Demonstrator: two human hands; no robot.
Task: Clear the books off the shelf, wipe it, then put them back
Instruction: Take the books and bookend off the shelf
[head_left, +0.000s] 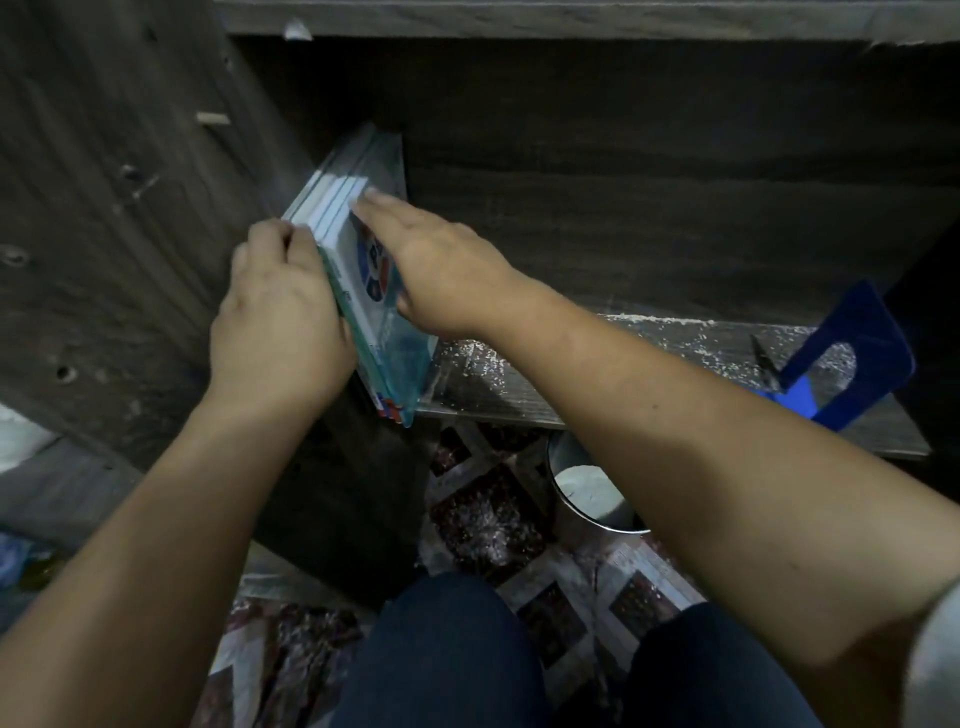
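Head view: left hand (280, 322) grip around books (385, 335) against shelf (727, 343) left edge, right hand (441, 260) flat, released.

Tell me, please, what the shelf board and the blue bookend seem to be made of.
The shelf board: probably laminated particleboard, matte, with printed grey wood grain under pale dust. The blue bookend: likely painted sheet metal, thin and bent, with a cut-out tongue; plastic cannot be ruled out.
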